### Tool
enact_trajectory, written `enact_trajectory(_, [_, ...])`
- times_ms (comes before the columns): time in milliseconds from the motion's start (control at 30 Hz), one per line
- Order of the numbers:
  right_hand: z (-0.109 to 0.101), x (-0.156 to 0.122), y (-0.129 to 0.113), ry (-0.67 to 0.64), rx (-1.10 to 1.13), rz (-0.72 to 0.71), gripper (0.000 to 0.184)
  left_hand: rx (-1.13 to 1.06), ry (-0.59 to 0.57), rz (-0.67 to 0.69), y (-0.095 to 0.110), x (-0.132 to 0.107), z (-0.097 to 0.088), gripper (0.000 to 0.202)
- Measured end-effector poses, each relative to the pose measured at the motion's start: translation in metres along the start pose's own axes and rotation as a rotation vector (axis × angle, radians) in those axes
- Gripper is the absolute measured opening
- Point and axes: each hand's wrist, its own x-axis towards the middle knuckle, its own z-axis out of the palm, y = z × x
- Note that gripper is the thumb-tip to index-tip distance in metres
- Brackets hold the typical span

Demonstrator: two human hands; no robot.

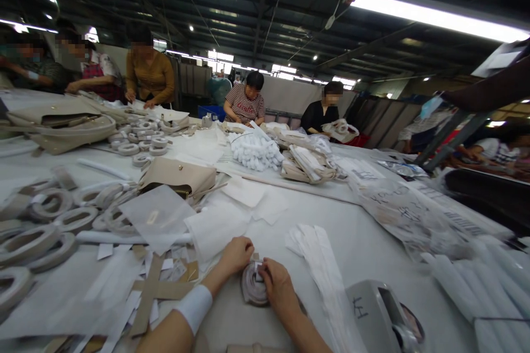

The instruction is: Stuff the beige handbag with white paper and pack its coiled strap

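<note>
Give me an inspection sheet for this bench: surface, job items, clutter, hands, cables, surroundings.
Surface: white table, mostly covered.
Job's things: coiled strap, lying on the table between both hands.
Clutter: strap coils, beige bag, tissue sheets, paper strips, grey dispenser, plastic bags.
Grippers: left hand and right hand, each grip closed on the coiled strap; white wristband on the left.
Cables: nothing seen.
Surroundings: co-workers at the far side; strip lights overhead.

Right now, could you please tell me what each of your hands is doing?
Left hand: curled shut against the pale grey coiled strap; grip hidden.
Right hand: closed, pinching that strap.
</note>
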Motion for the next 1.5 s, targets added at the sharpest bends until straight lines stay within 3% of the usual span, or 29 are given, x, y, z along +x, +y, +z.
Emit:
enact_trajectory(167, [0.0, -0.002, 0.001, 0.016, -0.001, -0.027, 0.014, 0.019, -0.102, -0.068, 0.006, 0.024, -0.002, 0.023])
enact_trajectory(333, [-0.002, -0.002, 0.001, -0.012, -0.006, -0.052, 0.014, 0.054, -0.178, -0.077, 0.013, 0.025, -0.004, 0.018])
enact_trajectory(567, [-0.002, 0.001, -0.002, -0.014, -0.004, -0.05, 0.015, -0.005, -0.122, -0.025, 0.015, 0.02, -0.009, 0.021])
enact_trajectory(800, [-0.004, 0.003, -0.006, -0.005, 0.022, -0.056, 0.016, -0.077, -0.05, -0.069, 0.016, 0.02, -0.008, 0.02])
enact_trajectory(1000, [-0.003, 0.004, -0.006, -0.002, 0.002, -0.06, 0.017, -0.197, -0.161, -0.14, 0.016, 0.016, -0.007, 0.021])
enact_trajectory(1167, [-0.006, 0.008, -0.008, -0.051, -0.058, -0.082, 0.016, -0.32, -0.186, -0.187, 0.018, 0.01, 0.001, 0.022])
enact_trajectory(1300, [-0.01, 0.012, -0.01, -0.104, -0.108, -0.073, 0.014, -0.424, -0.132, -0.197, 0.014, 0.003, 0.014, 0.024])
enact_trajectory(1500, [-0.014, 0.018, -0.013, -0.164, -0.088, -0.072, 0.014, -0.535, -0.028, -0.203, 0.005, 0.0, 0.033, 0.011])
